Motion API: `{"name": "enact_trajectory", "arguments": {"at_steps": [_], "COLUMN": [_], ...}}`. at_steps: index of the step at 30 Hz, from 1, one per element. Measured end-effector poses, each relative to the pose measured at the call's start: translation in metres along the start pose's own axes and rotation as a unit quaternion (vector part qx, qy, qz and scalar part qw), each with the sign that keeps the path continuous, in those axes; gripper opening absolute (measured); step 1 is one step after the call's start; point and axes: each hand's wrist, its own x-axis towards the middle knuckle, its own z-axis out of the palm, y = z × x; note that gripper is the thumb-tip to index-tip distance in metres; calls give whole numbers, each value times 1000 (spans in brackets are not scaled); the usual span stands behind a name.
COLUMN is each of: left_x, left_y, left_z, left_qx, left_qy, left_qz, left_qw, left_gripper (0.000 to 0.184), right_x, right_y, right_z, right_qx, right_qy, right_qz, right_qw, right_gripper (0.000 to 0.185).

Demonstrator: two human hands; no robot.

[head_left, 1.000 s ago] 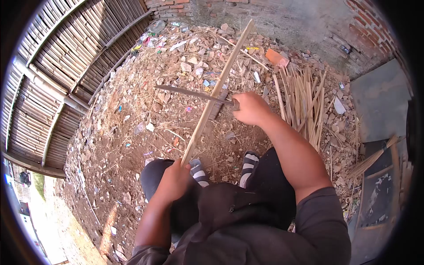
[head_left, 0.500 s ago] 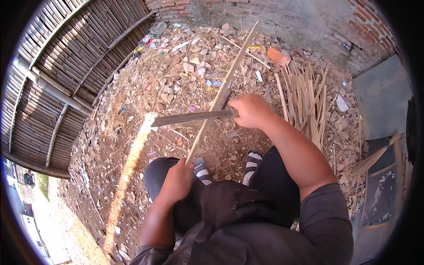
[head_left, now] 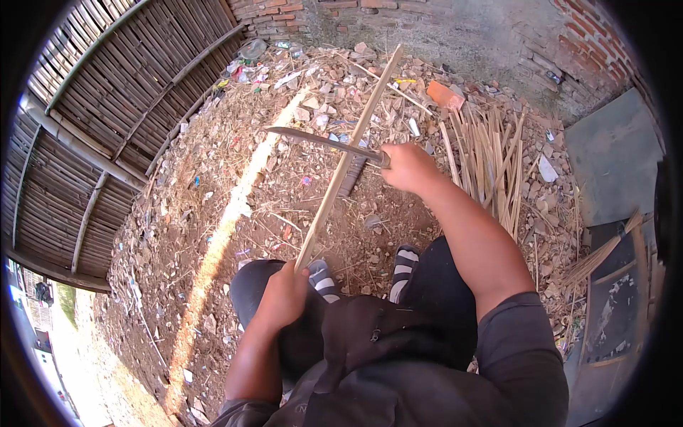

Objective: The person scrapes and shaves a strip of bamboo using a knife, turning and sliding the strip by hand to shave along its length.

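My left hand [head_left: 284,295] is closed around the near end of a long pale bamboo strip [head_left: 329,203], which slants up and away to the right. My right hand [head_left: 409,169] grips the handle of a machete [head_left: 320,140]. Its dark blade lies across the strip's upper half, tip pointing left. Whether the edge touches the strip I cannot tell. Under the strip a dark ridged block [head_left: 353,176] rests on the ground, partly covered.
Right of my right hand lies a pile of split bamboo strips [head_left: 491,160]. An orange brick piece [head_left: 445,95] sits behind it. Rubble and litter cover the ground up to a brick wall [head_left: 455,39]. A bamboo fence [head_left: 121,92] stands left, grey panels [head_left: 615,156] right.
The machete has moved farther up along the strip, and its tip now points more upward. The strip's far end has shifted slightly left and down. My left hand stays nearly in place.
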Motion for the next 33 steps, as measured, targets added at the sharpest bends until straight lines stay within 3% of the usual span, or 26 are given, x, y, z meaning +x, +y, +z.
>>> {"name": "enact_trajectory", "arguments": {"at_steps": [2, 3, 6, 8, 10, 13, 16, 17, 18, 20, 23, 26, 27, 29, 31, 33], "left_x": [-3, -3, -4, -6, 2, 0, 0, -1, -5, -3, -3, -3, -4, -11, -4, -6], "left_y": [-4, -6, -1, 4, 9, 9, 13, 11, 8, -1, 1, 4, 4, -2, 2, 5], "left_z": [1, 1, 4, 4, 0, -1, -1, 2, 6, 10, 7, 8, 9, 11, 8, 6], "left_qx": [-21, -29, 14, 26, 26, 6, 18, 34, 51, 61, 43, 33, 32, 51, 64, 65], "left_qy": [11, 14, 1, -18, -19, -28, -22, -13, -6, 8, 3, -11, -12, -13, -8, -16], "left_qz": [21, 32, 34, 0, -10, -21, 3, 14, 25, 50, 34, 45, 54, 57, 69, 58], "left_qw": [1000, 999, 999, 999, 999, 999, 1000, 999, 998, 997, 998, 998, 998, 997, 996, 996], "left_gripper": [27, 25, 25, 29, 31, 32, 30, 27, 24, 24, 23, 23, 23, 23, 22, 22], "right_x": [-8, -14, -14, 7, 2, -7, -15, -8, 0, 3, -3, -20, -18, 0, 9, 0], "right_y": [-7, -22, -25, 14, 12, -6, -35, -21, 6, 38, 26, -16, -9, 46, 52, 45], "right_z": [4, -11, -18, -9, -11, -10, -28, -27, -18, -7, -21, -48, -43, -13, -26, -25], "right_qx": [25, -6, -64, 70, -5, 5, -117, -49, 39, 45, 22, -93, -101, 9, 83, 34], "right_qy": [25, -22, -101, -51, -16, -20, -119, -132, -84, 58, 25, -111, -109, -69, -27, -14], "right_qz": [-41, -84, -69, 95, 79, -8, -65, -4, 59, 60, 57, -23, -26, 87, 186, 123], "right_qw": [999, 996, 990, 992, 997, 1000, 984, 990, 994, 996, 998, 989, 989, 994, 979, 992], "right_gripper": [19, 18, 21, 25, 24, 23, 23, 23, 24, 24, 24, 26, 27, 35, 39, 39]}}
